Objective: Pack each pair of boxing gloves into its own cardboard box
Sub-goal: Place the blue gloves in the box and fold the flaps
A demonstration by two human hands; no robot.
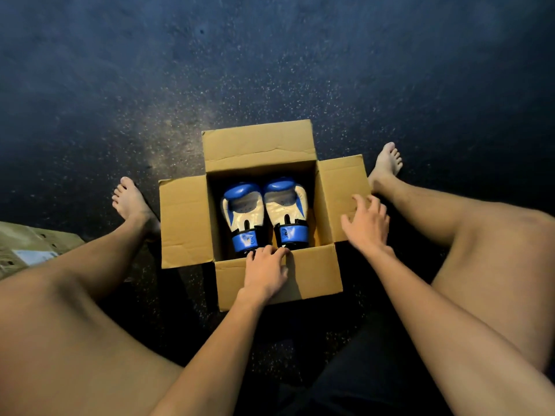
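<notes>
A brown cardboard box [186, 220] stands on the dark floor between my legs, all its flaps folded outward. Inside lie two blue and white boxing gloves, the left glove [244, 216] and the right glove [286, 210], side by side with cuffs toward me. My left hand [264, 271] rests on the near flap, its fingers curled over the fold at the box's opening, just below the glove cuffs. My right hand [366, 225] hovers with spread, relaxed fingers over the lower part of the right flap; whether it touches the cardboard is unclear.
My bare legs and feet [129, 199] flank the box on both sides. A second piece of cardboard with a white label [30, 250] lies at the left edge, partly behind my left leg. Dark speckled floor [270, 70] stretches beyond the box.
</notes>
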